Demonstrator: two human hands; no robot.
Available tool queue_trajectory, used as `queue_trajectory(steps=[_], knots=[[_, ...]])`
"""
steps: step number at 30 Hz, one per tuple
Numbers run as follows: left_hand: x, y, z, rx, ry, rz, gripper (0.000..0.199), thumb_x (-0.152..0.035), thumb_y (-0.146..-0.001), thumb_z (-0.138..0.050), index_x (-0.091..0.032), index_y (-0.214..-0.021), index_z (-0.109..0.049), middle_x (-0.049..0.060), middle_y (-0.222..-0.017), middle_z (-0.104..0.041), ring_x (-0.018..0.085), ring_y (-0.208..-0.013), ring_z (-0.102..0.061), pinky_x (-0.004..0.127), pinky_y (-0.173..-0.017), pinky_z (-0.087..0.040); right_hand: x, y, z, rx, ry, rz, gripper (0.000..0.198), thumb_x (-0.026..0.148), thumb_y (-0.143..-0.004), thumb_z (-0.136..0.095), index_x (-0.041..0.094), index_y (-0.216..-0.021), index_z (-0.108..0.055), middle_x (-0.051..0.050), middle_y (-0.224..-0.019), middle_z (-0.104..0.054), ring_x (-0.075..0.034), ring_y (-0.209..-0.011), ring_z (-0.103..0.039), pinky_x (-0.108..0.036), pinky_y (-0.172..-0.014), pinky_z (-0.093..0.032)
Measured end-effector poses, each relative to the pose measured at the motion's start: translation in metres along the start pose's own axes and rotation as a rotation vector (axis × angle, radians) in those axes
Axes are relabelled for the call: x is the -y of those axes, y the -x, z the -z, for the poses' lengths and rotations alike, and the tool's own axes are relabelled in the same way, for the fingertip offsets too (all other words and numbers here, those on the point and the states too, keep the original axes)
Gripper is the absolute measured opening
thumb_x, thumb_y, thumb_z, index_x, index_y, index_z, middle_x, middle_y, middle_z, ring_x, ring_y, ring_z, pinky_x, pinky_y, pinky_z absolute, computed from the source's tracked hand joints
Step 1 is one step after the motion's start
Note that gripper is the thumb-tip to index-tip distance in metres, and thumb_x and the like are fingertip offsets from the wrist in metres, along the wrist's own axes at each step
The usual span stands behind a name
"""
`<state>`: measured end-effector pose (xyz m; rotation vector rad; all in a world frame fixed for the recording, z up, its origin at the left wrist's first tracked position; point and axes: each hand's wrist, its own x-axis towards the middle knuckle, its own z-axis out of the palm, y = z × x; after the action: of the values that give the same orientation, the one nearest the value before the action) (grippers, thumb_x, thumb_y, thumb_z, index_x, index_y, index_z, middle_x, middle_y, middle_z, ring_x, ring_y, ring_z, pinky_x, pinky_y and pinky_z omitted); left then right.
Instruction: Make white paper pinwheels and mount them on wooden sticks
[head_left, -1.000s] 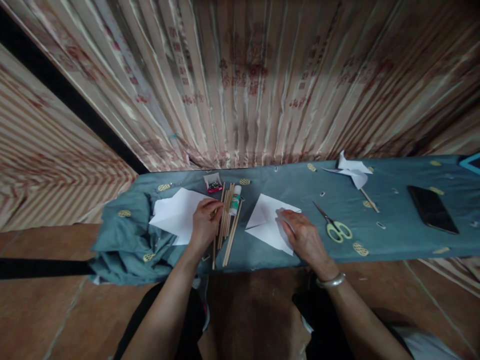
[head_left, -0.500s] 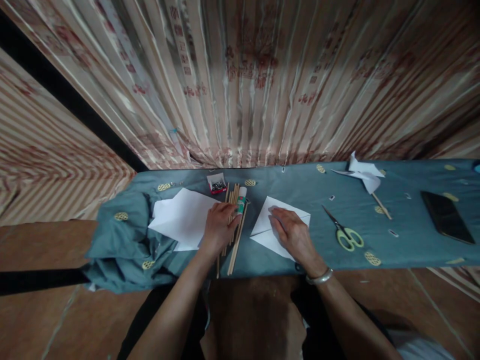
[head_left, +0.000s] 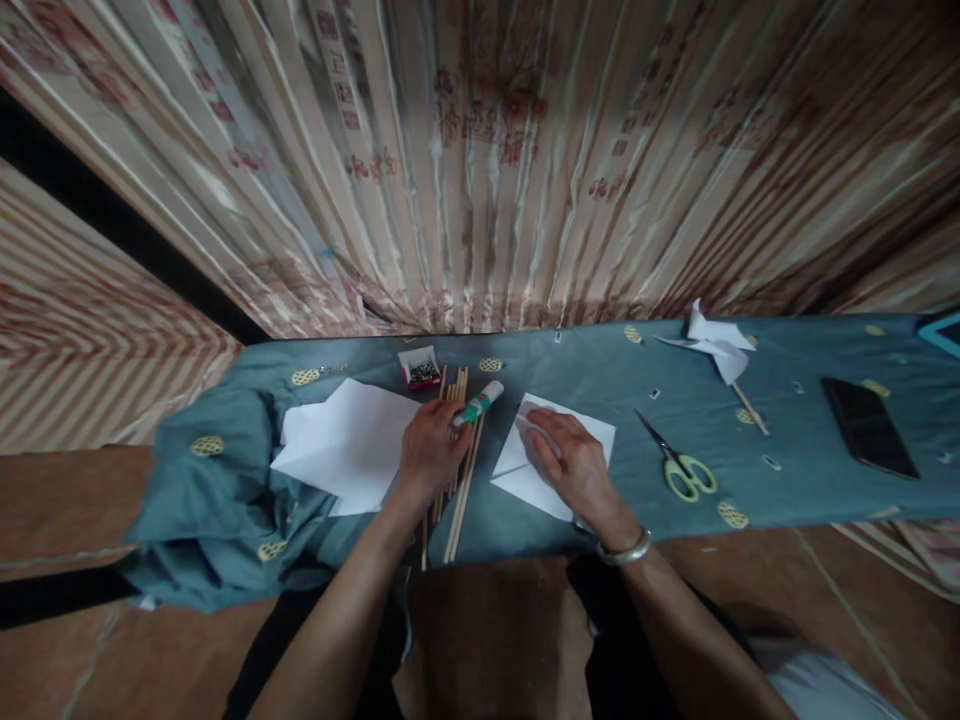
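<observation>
My left hand (head_left: 433, 448) is closed around the lower end of a glue stick (head_left: 480, 401), a white and green tube tilted up to the right. Under that hand lie several thin wooden sticks (head_left: 463, 490). My right hand (head_left: 571, 455) rests with fingers spread loosely on a white paper square (head_left: 517, 435) marked with diagonal lines from its corners. White sheets of paper (head_left: 352, 440) lie left of my left hand. Scissors with pale green handles (head_left: 686, 473) lie to the right of my right hand.
A small open box of metal pins (head_left: 421, 372) stands behind the sticks. Farther right are a paper pinwheel on a stick (head_left: 720, 350) and a black phone (head_left: 870, 425). The blue-green cloth (head_left: 195, 510) is bunched at the left end. A pleated curtain (head_left: 480, 170) hangs behind.
My left hand has picked up the glue stick, which now leans to the right instead of lying along the sticks. My right hand stays on the paper. The view has shifted slightly.
</observation>
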<state>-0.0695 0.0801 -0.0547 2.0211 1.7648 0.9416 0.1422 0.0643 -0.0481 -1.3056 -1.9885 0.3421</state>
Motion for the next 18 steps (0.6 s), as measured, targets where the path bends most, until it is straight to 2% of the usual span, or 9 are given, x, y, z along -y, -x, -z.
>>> queue_trajectory(steps=[2,4,6,8,10,12,18], knots=[[-0.002,0.000,0.001,-0.020,0.226,0.065,0.025,-0.021,-0.075,-0.060,-0.017,-0.098,-0.070,0.006,-0.088,-0.068,0.021,-0.081,-0.063,0.033,-0.078,-0.050,0.002,0.000,0.002,0.001,-0.120,-0.121,0.027,0.031,-0.091,-0.051,0.019,-0.108,-0.068,-0.010,-0.112,-0.070,-0.024,-0.105,-0.064,-0.044,-0.096,-0.050],[-0.007,0.001,0.001,-0.008,0.518,0.175,0.026,-0.025,-0.073,-0.064,-0.018,-0.096,-0.071,0.004,-0.081,-0.068,0.017,-0.072,-0.063,0.029,-0.070,-0.049,0.005,0.001,0.003,-0.007,-0.323,-0.301,0.026,0.035,-0.086,-0.059,0.020,-0.105,-0.069,-0.010,-0.109,-0.071,-0.023,-0.098,-0.066,-0.042,-0.092,-0.052],[-0.016,0.004,0.002,0.033,0.795,0.296,0.029,-0.030,-0.069,-0.068,-0.018,-0.095,-0.072,0.002,-0.080,-0.070,0.016,-0.070,-0.063,0.027,-0.067,-0.049,0.008,0.001,0.002,0.002,-0.634,-0.488,0.031,0.039,-0.078,-0.069,0.021,-0.102,-0.070,-0.008,-0.104,-0.073,-0.021,-0.091,-0.068,-0.038,-0.086,-0.054],[-0.026,0.007,0.003,0.090,0.970,0.383,0.032,-0.032,-0.064,-0.074,-0.018,-0.093,-0.073,0.003,-0.083,-0.073,0.017,-0.075,-0.066,0.027,-0.071,-0.050,0.012,0.001,0.003,0.040,-0.973,-0.641,0.036,0.041,-0.069,-0.077,0.022,-0.099,-0.070,-0.005,-0.098,-0.074,-0.018,-0.086,-0.070,-0.030,-0.077,-0.056],[-0.036,0.011,0.004,0.143,1.040,0.431,0.034,-0.030,-0.060,-0.078,-0.018,-0.092,-0.073,0.003,-0.083,-0.074,0.017,-0.077,-0.066,0.027,-0.073,-0.050,0.015,0.002,0.005,0.048,-1.221,-0.750,0.036,0.039,-0.064,-0.082,0.023,-0.095,-0.072,-0.002,-0.092,-0.075,-0.013,-0.078,-0.070,-0.021,-0.067,-0.056],[-0.044,0.015,0.003,0.177,1.067,0.462,0.035,-0.027,-0.057,-0.080,-0.017,-0.090,-0.074,0.002,-0.080,-0.074,0.016,-0.075,-0.066,0.027,-0.073,-0.051,0.018,0.002,0.009,0.011,-1.340,-0.822,0.033,0.036,-0.062,-0.084,0.022,-0.090,-0.074,0.000,-0.085,-0.075,-0.009,-0.068,-0.068,-0.015,-0.059,-0.054],[-0.056,0.022,-0.007,0.190,1.138,0.502,0.039,-0.024,-0.051,-0.084,-0.017,-0.088,-0.074,0.004,-0.086,-0.075,0.019,-0.080,-0.068,0.031,-0.079,-0.052,0.019,0.006,0.020,-0.029,-1.407,-0.882,0.030,0.031,-0.059,-0.086,0.020,-0.085,-0.075,0.002,-0.076,-0.074,-0.006,-0.060,-0.066,-0.011,-0.057,-0.056]])
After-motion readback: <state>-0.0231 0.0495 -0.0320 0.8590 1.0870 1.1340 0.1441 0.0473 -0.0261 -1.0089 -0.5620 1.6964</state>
